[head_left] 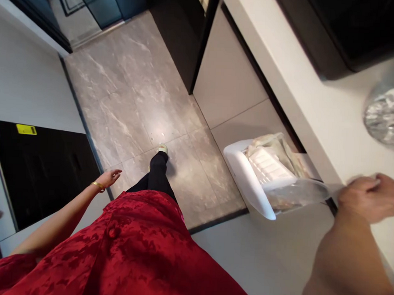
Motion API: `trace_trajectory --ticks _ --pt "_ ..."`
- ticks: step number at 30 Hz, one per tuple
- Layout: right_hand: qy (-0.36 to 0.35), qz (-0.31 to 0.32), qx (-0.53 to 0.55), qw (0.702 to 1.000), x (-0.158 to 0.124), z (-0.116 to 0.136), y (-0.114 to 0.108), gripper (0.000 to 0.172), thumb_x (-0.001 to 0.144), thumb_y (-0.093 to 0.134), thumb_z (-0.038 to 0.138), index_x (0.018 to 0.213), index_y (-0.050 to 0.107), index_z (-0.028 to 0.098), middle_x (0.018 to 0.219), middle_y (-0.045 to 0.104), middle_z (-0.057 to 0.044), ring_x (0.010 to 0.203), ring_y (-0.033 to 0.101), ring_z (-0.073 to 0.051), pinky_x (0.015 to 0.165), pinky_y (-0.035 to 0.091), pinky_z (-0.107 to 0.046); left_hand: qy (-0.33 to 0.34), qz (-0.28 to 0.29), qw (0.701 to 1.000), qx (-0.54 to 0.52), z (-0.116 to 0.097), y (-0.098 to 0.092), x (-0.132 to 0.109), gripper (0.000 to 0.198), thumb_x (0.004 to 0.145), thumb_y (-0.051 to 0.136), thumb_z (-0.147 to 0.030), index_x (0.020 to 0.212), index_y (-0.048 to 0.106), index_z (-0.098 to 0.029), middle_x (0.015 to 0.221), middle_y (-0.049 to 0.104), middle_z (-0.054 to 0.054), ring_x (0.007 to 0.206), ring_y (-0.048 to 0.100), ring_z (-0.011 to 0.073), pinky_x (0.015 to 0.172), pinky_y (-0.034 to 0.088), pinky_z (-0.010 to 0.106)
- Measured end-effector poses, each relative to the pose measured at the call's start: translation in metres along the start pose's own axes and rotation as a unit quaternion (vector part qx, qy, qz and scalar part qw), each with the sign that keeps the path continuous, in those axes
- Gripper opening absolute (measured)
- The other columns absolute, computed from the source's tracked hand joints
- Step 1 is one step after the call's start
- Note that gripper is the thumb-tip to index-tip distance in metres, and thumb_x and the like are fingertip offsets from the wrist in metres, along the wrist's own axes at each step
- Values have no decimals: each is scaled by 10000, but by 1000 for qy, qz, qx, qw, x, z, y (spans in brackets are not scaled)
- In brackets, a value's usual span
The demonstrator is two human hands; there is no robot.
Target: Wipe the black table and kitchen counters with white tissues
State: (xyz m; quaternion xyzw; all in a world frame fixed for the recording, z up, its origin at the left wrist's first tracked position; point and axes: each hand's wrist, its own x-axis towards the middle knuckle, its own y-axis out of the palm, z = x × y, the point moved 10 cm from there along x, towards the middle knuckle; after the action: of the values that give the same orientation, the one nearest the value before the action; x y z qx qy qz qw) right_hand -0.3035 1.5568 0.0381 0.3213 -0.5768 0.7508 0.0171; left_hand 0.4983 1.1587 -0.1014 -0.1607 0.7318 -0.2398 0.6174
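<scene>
My right hand (pixel 371 196) is at the edge of the white countertop (pixel 304 82), fingers curled. A small pale bit shows between them, but I cannot make out what it is. Just left of this hand, a white bin (pixel 248 180) hangs against the cabinet front below the counter. It holds a white ribbed plastic tray (pixel 271 164) and a crumpled clear plastic bag (pixel 296 195); the bag's end reaches close to my wrist, and whether they touch is unclear. My left hand (pixel 111 177), with a gold bracelet, hangs free over the floor, fingers loosely apart and holding nothing.
A black appliance (pixel 332 36) stands on the counter, with a blurred, shiny clear glass object (pixel 389 112) nearby. On the left is a dark oven-like front (pixel 45 171) with a yellow label. Grey marbled tiles (pixel 131 88) run between the cabinets toward a glass door.
</scene>
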Motion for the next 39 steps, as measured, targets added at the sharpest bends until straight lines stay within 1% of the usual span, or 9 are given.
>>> trace_trajectory --ticks 5,9,13,17,21,25,30,35,39 --pt "63 87 -6 994 -6 7 -5 452 806 468 167 1188 673 41 1174 601 -247 1172 469 -364 937 323 -503 -2 23 1000 21 -15 0 32 526 876 402 -357 1292 621 -121 1109 716 119 1023 664 231 919 487 297" --pt "80 114 2 990 -10 14 -8 465 830 445 160 1227 640 15 1221 561 -261 1183 436 -364 944 293 -492 10 54 998 10 -38 22 48 541 886 384 -342 1319 596 -96 1072 722 135 995 673 223 872 505 287" --pt "74 128 8 989 -13 15 -8 473 840 412 119 1253 606 -6 1205 522 -270 1191 417 -367 947 271 -505 22 79 997 -1 -56 50 51 491 871 423 -332 1266 642 -138 1024 737 98 957 680 200 877 501 268" --pt "63 134 5 989 -15 15 -8 478 842 391 111 1259 594 -2 1148 500 -245 1177 403 -364 935 265 -509 12 101 995 -9 -55 73 53 468 860 432 -318 1220 668 -134 1018 738 99 905 695 198 832 518 263" --pt "56 145 -1 988 -16 18 -10 470 852 378 106 1258 584 -12 1145 492 -243 1179 405 -363 926 265 -506 -4 112 994 -9 -43 79 55 465 853 436 -307 1206 672 -118 1092 721 130 896 705 208 796 530 259" --pt "58 145 14 988 -16 21 -12 456 880 369 143 1249 597 6 1155 514 -236 1162 412 -349 910 261 -487 -7 109 994 -7 -34 66 55 489 863 432 -330 1238 651 -108 1065 726 137 920 705 217 807 534 270" --pt "47 131 21 990 -14 20 -8 446 845 382 107 1223 604 25 1138 530 -233 1115 399 -320 895 255 -469 -8 73 997 -15 -30 29 56 523 858 435 -350 1273 618 -91 1079 718 153 908 711 222 820 538 288" --pt "55 120 3 991 -10 9 4 482 802 403 127 1222 613 16 1159 543 -270 1098 376 -325 874 254 -461 -6 27 999 -29 -33 -1 57 532 875 400 -359 1298 592 -99 1085 718 142 920 710 208 856 530 290" --pt "84 101 -5 991 -9 4 3 491 750 433 139 1169 653 8 1177 584 -273 1107 399 -334 904 288 -460 1 3 1000 -27 -41 -12 61 481 854 440 -331 1239 641 -123 1094 719 137 911 710 218 874 521 296"
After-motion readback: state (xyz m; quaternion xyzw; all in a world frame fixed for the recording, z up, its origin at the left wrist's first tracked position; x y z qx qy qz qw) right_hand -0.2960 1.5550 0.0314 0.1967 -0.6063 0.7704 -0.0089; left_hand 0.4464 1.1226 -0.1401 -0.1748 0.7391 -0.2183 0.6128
